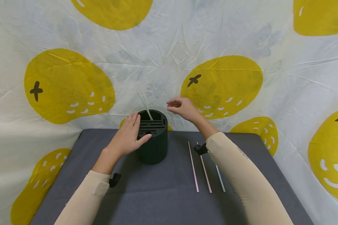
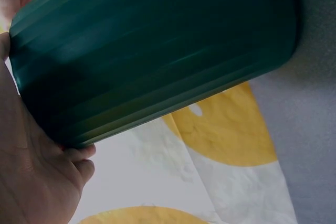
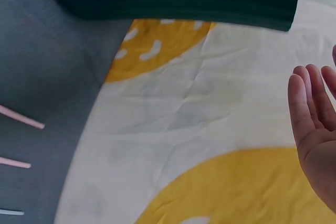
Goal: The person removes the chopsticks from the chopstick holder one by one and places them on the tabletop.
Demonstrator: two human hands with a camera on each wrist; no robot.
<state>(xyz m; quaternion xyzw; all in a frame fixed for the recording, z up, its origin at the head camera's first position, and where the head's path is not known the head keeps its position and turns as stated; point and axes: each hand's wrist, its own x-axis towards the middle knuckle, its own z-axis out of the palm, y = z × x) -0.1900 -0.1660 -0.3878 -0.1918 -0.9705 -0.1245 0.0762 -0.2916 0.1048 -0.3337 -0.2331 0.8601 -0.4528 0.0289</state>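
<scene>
A dark green round holder (image 1: pixel 152 150) with a slotted insert in its top stands upright near the table's back. Across its left rim, my left hand (image 1: pixel 127 132) holds it, fingers along the far left side and thumb over the front edge. The left wrist view shows that hand (image 2: pixel 37 166) wrapped at the holder's rim. A thin pale green stick (image 1: pixel 149 113), blurred, leans up out of the open rear part. Just right of and above the holder, my right hand (image 1: pixel 184 108) hovers. The right wrist view shows its fingers (image 3: pixel 298 98) extended, with nothing seen in them.
On the table right of the holder lie a pink stick (image 1: pixel 193 167), another pinkish stick (image 1: pixel 206 175) and a pale blue stick (image 1: pixel 220 178). A further stick end shows beside my right sleeve (image 1: pixel 242 168). Behind the grey table (image 1: pixel 146 200) hangs a lemon-patterned cloth (image 1: pixel 163 47).
</scene>
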